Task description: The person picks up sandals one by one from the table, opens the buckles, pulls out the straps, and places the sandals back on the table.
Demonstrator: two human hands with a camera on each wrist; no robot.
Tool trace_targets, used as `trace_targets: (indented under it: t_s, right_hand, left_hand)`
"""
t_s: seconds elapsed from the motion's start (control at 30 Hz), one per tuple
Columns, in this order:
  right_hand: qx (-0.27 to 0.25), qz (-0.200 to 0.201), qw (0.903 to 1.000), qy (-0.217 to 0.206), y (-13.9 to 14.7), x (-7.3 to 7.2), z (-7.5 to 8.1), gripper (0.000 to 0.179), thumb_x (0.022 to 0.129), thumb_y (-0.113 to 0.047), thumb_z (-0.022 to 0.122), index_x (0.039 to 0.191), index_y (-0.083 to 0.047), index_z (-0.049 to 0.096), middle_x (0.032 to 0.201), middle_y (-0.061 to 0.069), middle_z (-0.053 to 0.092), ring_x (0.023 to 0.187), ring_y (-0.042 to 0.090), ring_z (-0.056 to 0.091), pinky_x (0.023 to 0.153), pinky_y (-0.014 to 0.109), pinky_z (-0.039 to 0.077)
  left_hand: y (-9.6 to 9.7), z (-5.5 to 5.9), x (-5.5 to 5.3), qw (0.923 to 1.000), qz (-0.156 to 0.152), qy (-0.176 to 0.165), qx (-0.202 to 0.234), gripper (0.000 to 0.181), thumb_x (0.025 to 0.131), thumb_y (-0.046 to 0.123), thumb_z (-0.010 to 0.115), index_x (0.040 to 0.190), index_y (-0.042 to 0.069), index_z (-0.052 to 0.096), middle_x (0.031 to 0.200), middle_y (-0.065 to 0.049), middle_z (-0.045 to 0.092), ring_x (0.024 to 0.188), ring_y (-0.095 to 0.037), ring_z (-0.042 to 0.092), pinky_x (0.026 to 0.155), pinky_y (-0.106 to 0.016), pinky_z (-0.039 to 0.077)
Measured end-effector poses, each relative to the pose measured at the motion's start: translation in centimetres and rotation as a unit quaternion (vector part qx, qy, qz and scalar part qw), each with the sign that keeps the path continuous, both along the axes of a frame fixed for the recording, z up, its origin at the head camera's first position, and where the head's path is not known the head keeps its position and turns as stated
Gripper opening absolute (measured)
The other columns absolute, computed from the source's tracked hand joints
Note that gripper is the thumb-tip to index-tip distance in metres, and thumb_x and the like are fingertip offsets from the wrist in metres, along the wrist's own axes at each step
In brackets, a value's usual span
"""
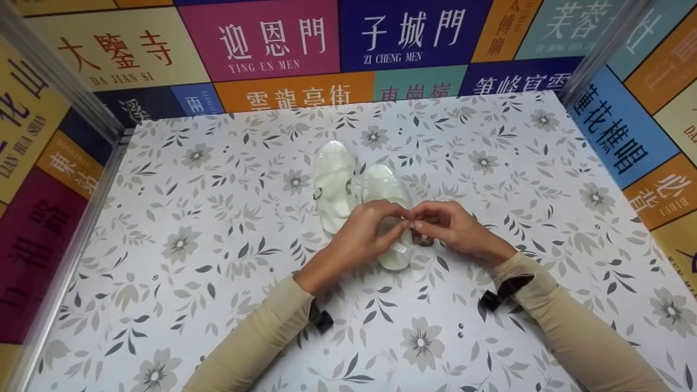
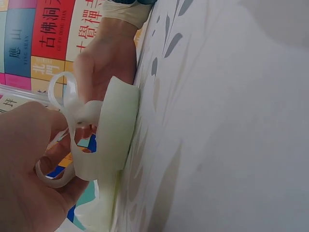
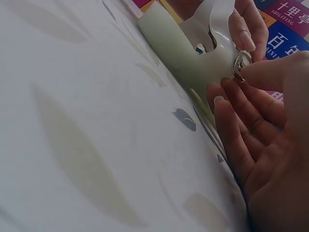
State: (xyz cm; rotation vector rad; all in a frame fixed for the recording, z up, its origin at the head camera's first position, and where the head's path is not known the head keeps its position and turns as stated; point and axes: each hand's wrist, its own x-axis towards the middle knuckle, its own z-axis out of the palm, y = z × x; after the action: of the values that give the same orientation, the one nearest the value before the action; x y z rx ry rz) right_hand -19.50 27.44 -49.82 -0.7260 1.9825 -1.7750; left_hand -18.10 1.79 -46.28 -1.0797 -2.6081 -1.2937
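A pair of pale, glossy sandals lies side by side on the table. Both hands meet over the right-hand sandal (image 1: 385, 184), at the outer side of its strap. In the right wrist view, a small metal buckle (image 3: 241, 64) sits between the fingertips of my right hand (image 1: 460, 226), which pinches it. My left hand (image 1: 359, 231) pinches the strap (image 2: 75, 133) from the other side, its fingertips close to the right ones. Fingers partly hide the strap's end. The left-hand sandal (image 1: 333, 163) lies untouched, with its own buckle (image 1: 317, 193) on the outer side.
The table (image 1: 218, 305) has a white cover with grey flowers and leaves. Colourful panels (image 1: 261, 43) with Chinese lettering stand along the back and both sides. A dark strap with a small black device (image 1: 493, 299) is on the right wrist.
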Motion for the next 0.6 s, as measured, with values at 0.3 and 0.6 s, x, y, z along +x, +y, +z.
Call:
trace_targets:
  t_s: [0.3, 0.6]
  right_hand:
    - [0.007, -0.001, 0.9999, -0.008, -0.01, 0.1, 0.0, 0.021, 0.107, -0.009, 0.066, 0.125, 0.002, 0.069, 0.098, 0.024, 0.073, 0.079, 0.019, 0.071, 0.069, 0.025, 0.061]
    - [0.012, -0.002, 0.9999, -0.003, -0.01, 0.08, 0.01, 0.019, 0.108, -0.009, 0.066, 0.122, 0.003, 0.068, 0.096, 0.022, 0.073, 0.079, 0.02, 0.071, 0.069, 0.026, 0.062]
  left_hand:
    - [0.1, 0.28, 0.27, 0.9996, 0.02, 0.013, -0.012, 0.02, 0.103, 0.015, 0.068, 0.119, 0.013, 0.08, 0.113, -0.001, 0.08, 0.112, -0.017, 0.072, 0.107, -0.03, 0.056]
    - [0.12, 0.93, 0.33, 0.9991, 0.023, 0.034, -0.001, 0.018, 0.103, 0.014, 0.068, 0.116, 0.013, 0.08, 0.114, -0.001, 0.08, 0.111, -0.017, 0.071, 0.103, -0.028, 0.057]
